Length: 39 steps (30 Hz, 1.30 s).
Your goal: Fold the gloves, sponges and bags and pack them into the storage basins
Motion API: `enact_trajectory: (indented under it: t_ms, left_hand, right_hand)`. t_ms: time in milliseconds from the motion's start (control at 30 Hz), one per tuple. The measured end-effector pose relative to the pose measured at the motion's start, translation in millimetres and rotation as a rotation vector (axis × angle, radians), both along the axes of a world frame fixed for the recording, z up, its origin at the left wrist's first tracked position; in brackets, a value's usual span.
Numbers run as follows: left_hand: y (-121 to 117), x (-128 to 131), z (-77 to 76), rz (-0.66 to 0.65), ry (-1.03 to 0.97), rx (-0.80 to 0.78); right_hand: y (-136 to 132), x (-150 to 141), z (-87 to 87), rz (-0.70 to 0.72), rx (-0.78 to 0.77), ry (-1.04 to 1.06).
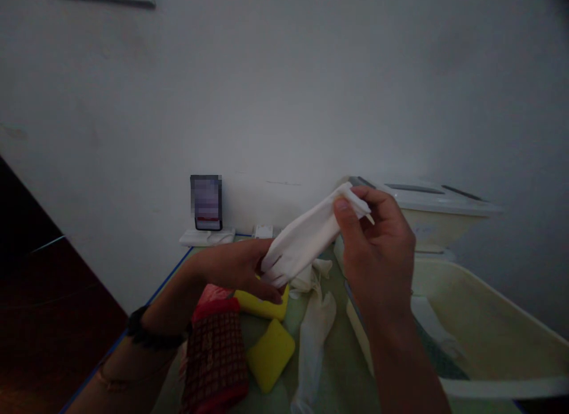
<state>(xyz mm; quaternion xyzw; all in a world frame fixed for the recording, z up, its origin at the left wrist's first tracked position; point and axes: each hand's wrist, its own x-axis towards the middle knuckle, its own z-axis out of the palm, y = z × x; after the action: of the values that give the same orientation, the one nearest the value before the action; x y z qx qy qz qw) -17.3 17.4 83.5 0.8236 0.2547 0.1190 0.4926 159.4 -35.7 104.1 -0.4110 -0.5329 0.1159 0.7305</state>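
Observation:
A white rubber glove [306, 235] is stretched between both hands above a pale green table [342, 354]. My left hand [235, 268] grips the glove's lower end, fingers closed round it. My right hand [377, 248] pinches the upper end between thumb and fingers. A second white glove [313, 337] lies limp on the table below. Two yellow sponges [269, 353] rest beside a red patterned pouch [216, 357].
A cream plastic tub [489, 331] stands at the right, with a white lidded box [427, 206] behind it. A small standing card [206, 203] on a white base sits against the white wall. Dark floor lies off the table's left edge.

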Motion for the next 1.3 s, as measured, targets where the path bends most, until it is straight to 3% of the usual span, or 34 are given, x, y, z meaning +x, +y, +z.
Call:
enact_trajectory:
  t_ms: [233,367,500,767,867,967,1133,1300]
  left_hand:
    - [7,-3,4.3,-0.129,0.048,-0.074]
    - [11,-5,0.2,-0.074,0.066,-0.050]
    - [11,-5,-2.9,-0.043,0.043,-0.128]
    - [11,-5,-8.3,-0.098,0.069,-0.204]
    - [10,-3,-5.0,-0.120,0.049,-0.186]
    - [9,1,-1.8,-0.157,-0.116,-0.182]
    - [9,4,-0.8,0.023,-0.310,-0.033]
    - [4,2,5.6,0.170,-0.425,0.154]
  right_hand:
    - [0,2,2.1,-0.034,0.017,-0.001]
    - [0,2,1.9,-0.016,0.016,0.002]
    - [-1,2,1.6,-0.016,0.019,0.002]
    - [0,0,-0.3,-0.014,0.010,-0.004]
    - [2,1,-3.9,0.016,-0.046,-0.042]
    - [3,2,-6.5,0.106,-0.180,-0.169]
    - [1,0,-2.7,0.144,-0.247,-0.401]
    - [-3,1,2.6,0.151,-0.250,-0.479]
